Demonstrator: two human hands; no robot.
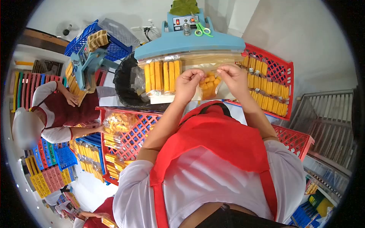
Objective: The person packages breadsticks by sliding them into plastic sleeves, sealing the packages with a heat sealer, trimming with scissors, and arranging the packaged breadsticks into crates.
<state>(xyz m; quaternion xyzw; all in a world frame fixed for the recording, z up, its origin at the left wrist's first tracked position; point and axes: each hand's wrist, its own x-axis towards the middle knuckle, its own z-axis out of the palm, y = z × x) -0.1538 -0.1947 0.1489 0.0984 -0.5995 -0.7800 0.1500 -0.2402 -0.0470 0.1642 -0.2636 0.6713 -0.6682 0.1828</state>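
My left hand [188,85] pinches one upper corner of a clear plastic bag [209,85] that holds short orange-yellow pieces. My right hand [234,79] has its fingers closed on the bag's other upper corner. The bag sits between my hands, in front of a light blue sealing machine [190,42]. Two clear packs of long yellow sticks [162,76] lie side by side to the left of my left hand, under the machine's front edge. Green-handled scissors [203,30] and a small metal weight [186,29] rest on the machine.
A red crate [288,79] with rows of yellow stick packs stands at the right. Another red crate [138,131] with packs is at lower left, below a black-lined bin [121,81]. At far left, a co-worker [57,110] stands by a second blue machine [88,64].
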